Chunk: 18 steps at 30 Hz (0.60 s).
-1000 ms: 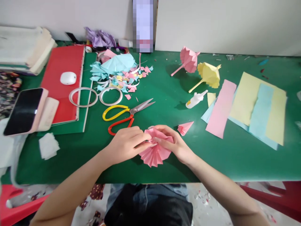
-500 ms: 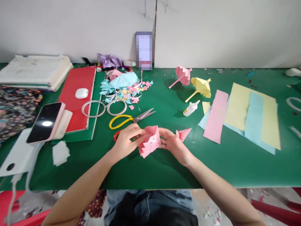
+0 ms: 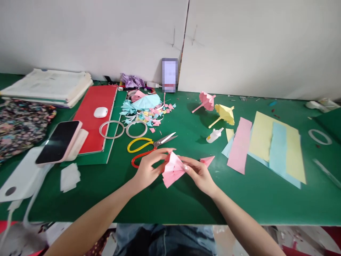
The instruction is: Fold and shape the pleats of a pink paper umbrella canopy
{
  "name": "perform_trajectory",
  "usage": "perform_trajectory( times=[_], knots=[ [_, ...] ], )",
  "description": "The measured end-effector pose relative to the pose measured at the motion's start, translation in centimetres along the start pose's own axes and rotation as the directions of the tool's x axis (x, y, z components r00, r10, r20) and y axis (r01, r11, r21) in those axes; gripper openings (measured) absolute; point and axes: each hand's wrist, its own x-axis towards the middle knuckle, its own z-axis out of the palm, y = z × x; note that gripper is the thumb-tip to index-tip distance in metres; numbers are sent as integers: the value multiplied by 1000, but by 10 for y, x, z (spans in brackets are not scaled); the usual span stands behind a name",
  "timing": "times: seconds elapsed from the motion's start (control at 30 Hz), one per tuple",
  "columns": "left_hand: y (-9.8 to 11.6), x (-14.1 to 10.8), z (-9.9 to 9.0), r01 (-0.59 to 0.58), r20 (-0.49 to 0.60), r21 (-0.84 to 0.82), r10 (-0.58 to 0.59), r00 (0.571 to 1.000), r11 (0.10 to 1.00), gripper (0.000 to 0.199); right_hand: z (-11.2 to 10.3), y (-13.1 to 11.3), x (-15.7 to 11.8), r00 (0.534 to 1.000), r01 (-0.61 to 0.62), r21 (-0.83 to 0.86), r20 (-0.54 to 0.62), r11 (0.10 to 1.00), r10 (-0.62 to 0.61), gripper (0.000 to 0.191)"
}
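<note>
A pleated pink paper fan (image 3: 173,171) with small slits is held between my two hands above the green table. My left hand (image 3: 151,167) grips its left side, thumb and fingers closed on the paper. At its right edge, my right hand (image 3: 198,172) pinches the paper between thumb and fingers. Another folded pink paper piece (image 3: 208,161) lies just beyond my right hand. Scissors (image 3: 153,144) with one yellow and one red handle lie partly open behind my left hand. A white glue bottle (image 3: 214,135) rests on its side farther back.
Pink (image 3: 206,101) and yellow paper umbrellas (image 3: 225,114) lie at the back. Coloured paper sheets (image 3: 289,149) are on the right. Paper scraps (image 3: 149,110), tape rings (image 3: 136,129), a red folder (image 3: 93,117) and a phone (image 3: 58,142) occupy the left. Another phone (image 3: 169,74) leans against the wall.
The pink paper has turned in my hands and now shows its flat pleated side. My right hand has closed to a pinch at its edge. The camera view has tilted upward.
</note>
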Motion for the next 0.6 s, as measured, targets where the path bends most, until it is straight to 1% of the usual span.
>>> perform_trajectory(
  times=[0.1,0.17,0.27,0.4,0.43,0.5,0.6],
  knots=[
    [2,0,-2,-42,-25,32,43,999,999,8,1,0,2,998,-18,-14,-61,1000,17,30],
    [4,-1,-3,-60,-18,48,60,998,997,8,2,0,2,996,-18,-5,-87,1000,17,29],
    [8,-1,-3,-74,-6,57,74,997,996,9,2,2,2,990,11,-6,-143,1000,-12,25],
    [13,-4,-1,-137,-55,82,141,988,987,13,3,3,1,980,47,-22,-194,999,-50,26],
    [13,-5,0,-168,-70,92,175,982,981,14,3,4,1,980,55,-8,-193,998,-56,27],
    [11,-8,1,-238,-81,101,246,966,966,17,2,5,1,986,64,51,-157,997,-55,27],
    [6,-10,1,-300,-46,115,307,951,947,19,1,10,1,998,24,145,-59,989,-16,28]
  ],
)
